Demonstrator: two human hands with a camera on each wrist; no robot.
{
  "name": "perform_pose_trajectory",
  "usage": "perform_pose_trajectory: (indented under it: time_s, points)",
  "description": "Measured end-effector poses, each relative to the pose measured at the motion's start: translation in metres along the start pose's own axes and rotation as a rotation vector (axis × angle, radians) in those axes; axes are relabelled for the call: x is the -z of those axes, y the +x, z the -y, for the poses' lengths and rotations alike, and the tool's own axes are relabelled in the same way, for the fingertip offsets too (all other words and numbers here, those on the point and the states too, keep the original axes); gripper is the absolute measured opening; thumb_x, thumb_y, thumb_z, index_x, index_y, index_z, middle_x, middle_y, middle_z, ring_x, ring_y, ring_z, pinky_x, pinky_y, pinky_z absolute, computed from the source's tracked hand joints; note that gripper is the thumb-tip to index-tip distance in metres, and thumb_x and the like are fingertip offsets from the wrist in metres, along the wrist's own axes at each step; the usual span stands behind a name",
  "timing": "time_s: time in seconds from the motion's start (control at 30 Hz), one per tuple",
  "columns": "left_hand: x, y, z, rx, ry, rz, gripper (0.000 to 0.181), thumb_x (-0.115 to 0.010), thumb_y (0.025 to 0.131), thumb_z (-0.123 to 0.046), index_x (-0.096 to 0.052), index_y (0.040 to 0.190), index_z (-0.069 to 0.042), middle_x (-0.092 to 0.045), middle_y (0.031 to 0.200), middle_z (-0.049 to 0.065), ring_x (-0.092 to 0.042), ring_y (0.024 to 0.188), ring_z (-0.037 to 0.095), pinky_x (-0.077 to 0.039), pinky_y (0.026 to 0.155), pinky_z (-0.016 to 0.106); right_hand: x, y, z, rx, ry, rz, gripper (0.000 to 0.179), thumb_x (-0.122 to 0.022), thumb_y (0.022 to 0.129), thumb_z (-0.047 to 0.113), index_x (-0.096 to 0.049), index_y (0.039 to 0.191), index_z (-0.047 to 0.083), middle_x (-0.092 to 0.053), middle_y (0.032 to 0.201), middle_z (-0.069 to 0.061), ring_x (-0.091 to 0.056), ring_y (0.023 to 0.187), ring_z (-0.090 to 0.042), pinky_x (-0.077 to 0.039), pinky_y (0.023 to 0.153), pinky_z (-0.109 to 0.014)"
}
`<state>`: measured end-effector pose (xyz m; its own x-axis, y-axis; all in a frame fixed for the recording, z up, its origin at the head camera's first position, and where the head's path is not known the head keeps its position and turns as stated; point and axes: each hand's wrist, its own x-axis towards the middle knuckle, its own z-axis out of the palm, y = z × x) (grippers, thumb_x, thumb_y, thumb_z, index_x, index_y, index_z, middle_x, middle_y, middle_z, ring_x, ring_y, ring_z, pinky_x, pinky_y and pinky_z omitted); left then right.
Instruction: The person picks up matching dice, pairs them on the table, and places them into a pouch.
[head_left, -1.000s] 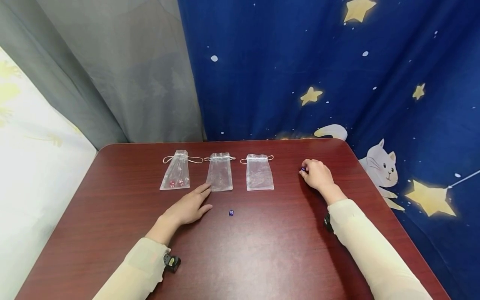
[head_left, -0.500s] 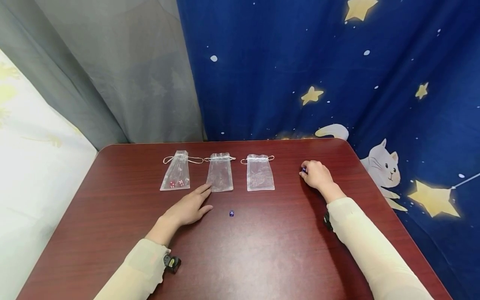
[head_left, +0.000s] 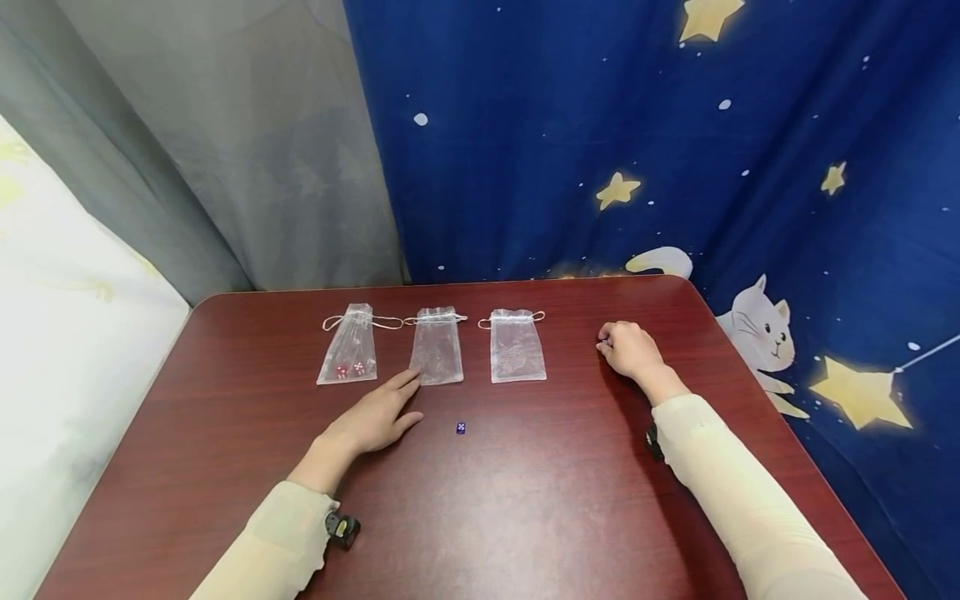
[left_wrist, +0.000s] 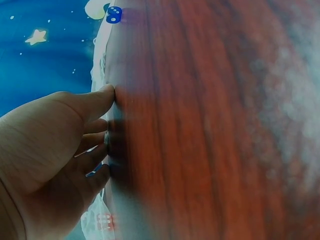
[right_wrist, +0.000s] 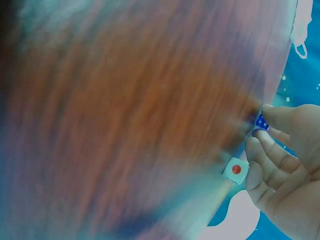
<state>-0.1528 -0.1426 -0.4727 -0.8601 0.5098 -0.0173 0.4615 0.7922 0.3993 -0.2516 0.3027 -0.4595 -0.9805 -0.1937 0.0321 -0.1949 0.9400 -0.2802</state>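
Note:
My right hand is at the right of the table, pinching a dark blue die between thumb and fingers. A white die with one red dot lies beside those fingers in the right wrist view; my hand hides it in the head view. My left hand rests on the table with fingers extended, fingertips at the lower left corner of the middle mesh drawstring pouch. Another blue die lies to the right of that thumb. Two red dice show through the left mesh pouch.
A third mesh pouch lies flat to the right of the middle one. The dark red wooden table ends at a rounded back edge. Behind it hang a grey curtain and a blue star-patterned curtain.
The blue die in my right hand now shows less between the fingers. The left hand, pouches and other dice stay put; the head view has shifted slightly.

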Motion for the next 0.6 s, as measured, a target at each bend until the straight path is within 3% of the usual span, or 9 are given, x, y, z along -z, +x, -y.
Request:
perform_pose_trajectory:
  time_s: [0.2,0.6]
  points:
    - [0.000,0.000,0.001,-0.002,0.002,0.001,0.061,-0.065,0.100,-0.026,-0.045,0.147,0.009,-0.035,0.160,0.021,-0.037,0.145,0.036,-0.036,0.115,0.051,0.005,-0.003,0.007,0.017,-0.002,-0.007,0.016,-0.070,0.096,0.016,-0.071,0.106,0.004,-0.068,0.094,-0.011,-0.066,0.089,-0.029,-0.054,0.082,-0.051]
    - [-0.001,0.001,0.001,-0.013,0.006,-0.001,0.060,-0.065,0.100,-0.025,-0.046,0.145,0.010,-0.035,0.159,0.023,-0.037,0.145,0.037,-0.036,0.115,0.051,0.015,-0.008,0.032,0.139,-0.030,-0.058,0.015,-0.073,0.093,0.018,-0.072,0.101,0.006,-0.065,0.085,-0.005,-0.064,0.081,-0.024,-0.053,0.076,-0.049]
